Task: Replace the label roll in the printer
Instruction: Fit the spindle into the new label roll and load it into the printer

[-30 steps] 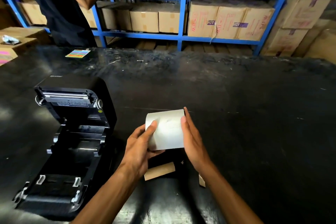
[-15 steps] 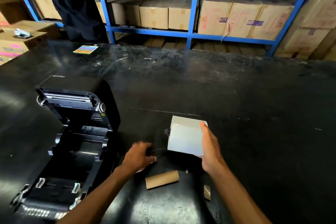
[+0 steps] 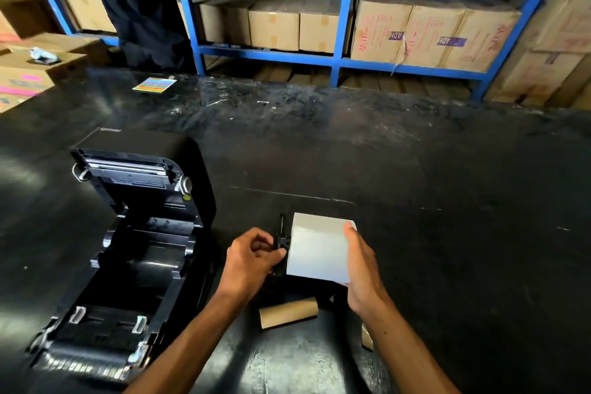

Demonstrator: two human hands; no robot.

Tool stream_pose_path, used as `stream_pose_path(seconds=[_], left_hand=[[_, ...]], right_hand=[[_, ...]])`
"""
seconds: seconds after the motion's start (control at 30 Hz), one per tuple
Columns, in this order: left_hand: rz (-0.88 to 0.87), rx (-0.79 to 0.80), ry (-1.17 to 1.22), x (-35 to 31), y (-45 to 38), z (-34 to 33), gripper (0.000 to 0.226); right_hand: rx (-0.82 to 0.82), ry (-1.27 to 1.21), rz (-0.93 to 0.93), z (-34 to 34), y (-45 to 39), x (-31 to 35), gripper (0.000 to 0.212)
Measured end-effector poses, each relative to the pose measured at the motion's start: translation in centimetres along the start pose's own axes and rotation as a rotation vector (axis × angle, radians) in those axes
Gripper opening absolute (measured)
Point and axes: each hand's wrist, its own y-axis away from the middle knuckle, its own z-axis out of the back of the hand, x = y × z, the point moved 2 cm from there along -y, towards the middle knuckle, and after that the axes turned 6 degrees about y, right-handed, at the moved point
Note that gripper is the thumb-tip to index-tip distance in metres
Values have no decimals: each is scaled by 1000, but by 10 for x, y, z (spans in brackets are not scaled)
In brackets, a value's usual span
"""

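Fingers of your right hand (image 3: 359,269) clamp the white label roll (image 3: 316,249) steady above the table (image 3: 447,249), so your left hand (image 3: 252,261) can pinch the black spindle (image 3: 282,240) into its core; the open printer (image 3: 128,249) waits left, empty.

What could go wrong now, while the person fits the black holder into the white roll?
1. The right hand grips only one end of the roll; a push from the left hand on the holder might make the roll slip.
2. The empty core lies just below the hands and could be knocked away.
3. The printer stands open nearby; a careless elbow might hit its lid.
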Motion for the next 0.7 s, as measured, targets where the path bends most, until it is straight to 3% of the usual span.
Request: stream_pose_path(seconds=[0.23, 0.47, 0.6, 0.7], left_hand=[[-198, -56, -146, -19, 29, 5, 15], [-221, 115, -15, -25, 39, 14, 7], [-41, 29, 285, -29, 41, 17, 10], [100, 12, 389, -38, 46, 20, 34]], right_hand=[[-4, 16, 76, -8, 16, 7, 29], [-17, -6, 110, -10, 33, 7, 34], [-25, -3, 180, -16, 43, 8, 30], [-6, 62, 277, -26, 50, 7, 32]])
